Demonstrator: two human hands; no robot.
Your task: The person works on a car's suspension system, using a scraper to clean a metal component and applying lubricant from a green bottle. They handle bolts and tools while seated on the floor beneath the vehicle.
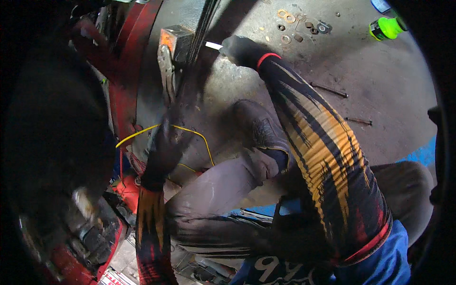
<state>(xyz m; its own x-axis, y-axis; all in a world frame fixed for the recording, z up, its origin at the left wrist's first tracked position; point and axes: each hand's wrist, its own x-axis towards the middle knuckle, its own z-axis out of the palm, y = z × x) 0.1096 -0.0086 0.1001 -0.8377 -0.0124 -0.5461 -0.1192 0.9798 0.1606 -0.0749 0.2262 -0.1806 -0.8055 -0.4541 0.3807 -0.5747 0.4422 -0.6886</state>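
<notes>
Beside dark strips [202,29] | right hand [243,51] | white stick [213,45] jutting leftward

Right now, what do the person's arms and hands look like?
The right sleeve is black with jagged golden-orange streaks and red trim at both ends. The left sleeve matches, with red streaks lower down. I can't tell whether the left grip or right grip wears a glove.
</notes>
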